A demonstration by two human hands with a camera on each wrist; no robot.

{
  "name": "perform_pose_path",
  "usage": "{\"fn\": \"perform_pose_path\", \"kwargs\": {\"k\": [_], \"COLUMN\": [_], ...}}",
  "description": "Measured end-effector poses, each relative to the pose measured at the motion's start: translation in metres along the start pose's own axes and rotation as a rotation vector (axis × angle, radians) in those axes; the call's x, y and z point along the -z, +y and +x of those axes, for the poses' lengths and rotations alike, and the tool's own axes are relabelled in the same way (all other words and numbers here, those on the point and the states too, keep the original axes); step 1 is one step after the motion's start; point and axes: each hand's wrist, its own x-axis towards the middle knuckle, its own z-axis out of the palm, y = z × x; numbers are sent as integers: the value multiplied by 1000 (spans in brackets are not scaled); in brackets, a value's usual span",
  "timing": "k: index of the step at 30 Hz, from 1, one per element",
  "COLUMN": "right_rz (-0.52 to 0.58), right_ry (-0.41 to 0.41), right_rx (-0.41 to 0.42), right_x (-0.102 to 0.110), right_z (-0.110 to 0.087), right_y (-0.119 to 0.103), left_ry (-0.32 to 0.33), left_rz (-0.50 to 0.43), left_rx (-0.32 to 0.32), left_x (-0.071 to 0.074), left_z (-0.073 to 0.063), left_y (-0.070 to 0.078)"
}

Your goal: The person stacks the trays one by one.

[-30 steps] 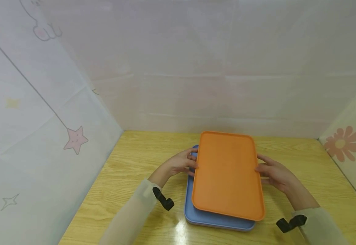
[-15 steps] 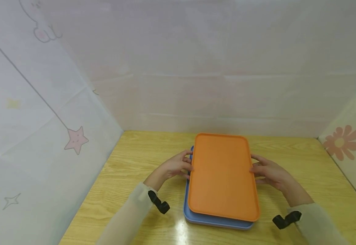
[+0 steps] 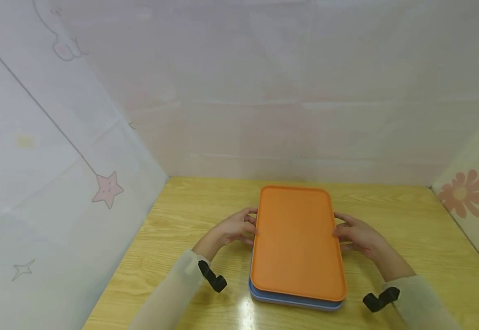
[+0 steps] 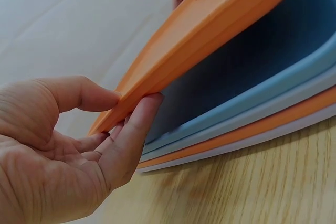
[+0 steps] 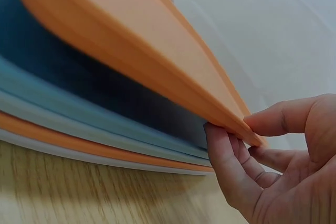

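An orange rectangular tray (image 3: 297,243) with a low raised rim is held just over a stack of trays. My left hand (image 3: 236,228) pinches its left long edge, thumb on the rim and fingers beneath, as the left wrist view shows. On the opposite edge my right hand (image 3: 359,236) grips it the same way. Under it lies a blue tray (image 3: 295,300), the top of the stack, with its near edge showing. In the right wrist view a dark gap separates the orange tray from the blue one, and a lower orange tray (image 5: 79,142) sits between pale ones.
The stack rests on a wood-grain table (image 3: 186,206). A pale printed sheet (image 3: 239,91) rises behind the table, and similar sheets with a pink star (image 3: 107,189) and a red flower (image 3: 464,193) stand at left and right.
Both hands have carried the orange tray leftward and slightly nearer, so it now covers more of the blue tray, whose left strip has mostly gone from sight. Both hands keep their hold.
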Motion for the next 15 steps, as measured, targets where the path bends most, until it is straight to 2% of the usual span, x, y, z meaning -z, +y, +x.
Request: {"fn": "perform_pose_path", "kwargs": {"k": [15], "right_rz": [-101], "right_ry": [33], "right_rx": [-13], "right_x": [-7], "right_z": [5], "right_y": [4], "left_ry": [23], "left_rz": [31], "left_rx": [20], "left_x": [1], "left_z": [2], "left_y": [-10]}}
